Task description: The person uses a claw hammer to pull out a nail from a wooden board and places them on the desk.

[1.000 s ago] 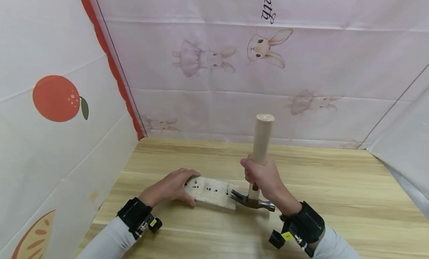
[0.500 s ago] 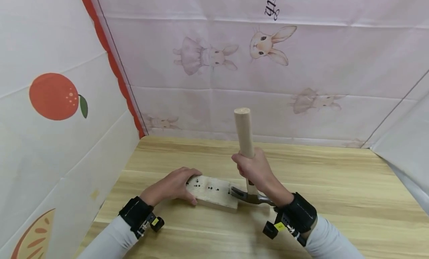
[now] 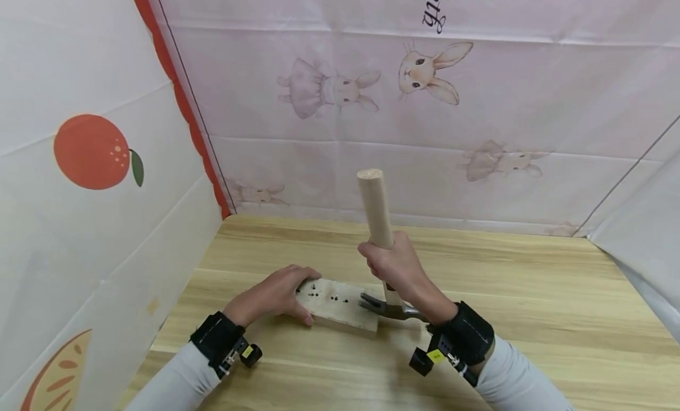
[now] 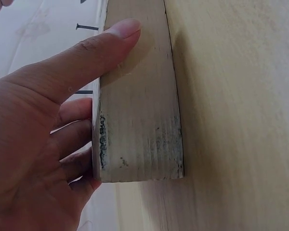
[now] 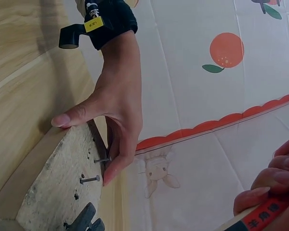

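A wood-grain table (image 3: 531, 293) fills the lower part of the head view, with a pink rabbit-print cloth (image 3: 340, 154) rising at 12 o'clock and a white sheet bearing a red-orange fruit (image 3: 92, 152) at 9 o'clock. The wooden block (image 3: 340, 323) lies on the table, toward 6 o'clock from mid-view. At its 9 o'clock end the left hand (image 3: 276, 293) pinches it between thumb and fingers; at 2 o'clock from it, the right hand (image 3: 395, 266) has its fingers wrapped round the handle of the hammer (image 3: 375, 207). The handle tilts between 11 and 12 o'clock, while the claw overlaps the block's 3 o'clock end, hiding part of its top; whether they touch, I cannot tell. A black cuff (image 3: 218, 340) circles each wrist. The right wrist view shows nails (image 5: 90, 179) plainly jutting from the block, mostly dark specks from the head, and a red label (image 5: 265, 215) on the handle; the left wrist view reveals dark smudges (image 4: 104, 139) toward the block's 6 o'clock end.
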{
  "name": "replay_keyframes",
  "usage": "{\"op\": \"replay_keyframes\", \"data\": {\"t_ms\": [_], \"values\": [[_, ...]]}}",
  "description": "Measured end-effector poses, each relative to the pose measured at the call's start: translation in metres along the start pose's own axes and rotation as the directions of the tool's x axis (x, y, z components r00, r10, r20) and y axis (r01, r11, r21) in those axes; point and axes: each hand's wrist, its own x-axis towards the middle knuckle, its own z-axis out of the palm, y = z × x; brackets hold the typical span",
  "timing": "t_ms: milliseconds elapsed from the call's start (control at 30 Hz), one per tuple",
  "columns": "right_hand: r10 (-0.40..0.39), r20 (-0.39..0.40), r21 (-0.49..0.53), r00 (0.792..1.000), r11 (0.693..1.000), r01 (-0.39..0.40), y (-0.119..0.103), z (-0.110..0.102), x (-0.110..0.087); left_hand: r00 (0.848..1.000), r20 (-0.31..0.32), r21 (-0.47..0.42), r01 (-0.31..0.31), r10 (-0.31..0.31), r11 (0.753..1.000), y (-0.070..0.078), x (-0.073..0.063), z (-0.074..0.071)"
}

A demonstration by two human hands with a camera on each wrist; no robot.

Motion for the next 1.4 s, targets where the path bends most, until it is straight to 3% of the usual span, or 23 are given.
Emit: {"op": "replay_keyframes", "data": {"t_ms": [767, 1167, 1400], "values": [[-0.071, -0.001, -0.052, 0.997, 0.996, 0.071, 0.002, 0.006, 0.001, 1.000, -0.011, -0.016, -0.005, 0.005, 1.000, -0.002, 0.001, 0.005], [-0.090, -0.014, 0.025, 0.996, 0.996, 0.090, 0.009, 0.001, -0.005, 1.000, -0.023, -0.001, -0.013, 0.013, 1.000, -0.001, 0.000, 0.006], [-0.148, -0.025, 0.054, 0.989, 0.987, 0.149, 0.013, -0.002, -0.008, 1.000, -0.027, -0.003, -0.004, 0.003, 1.000, -0.001, -0.002, 0.003]]}}
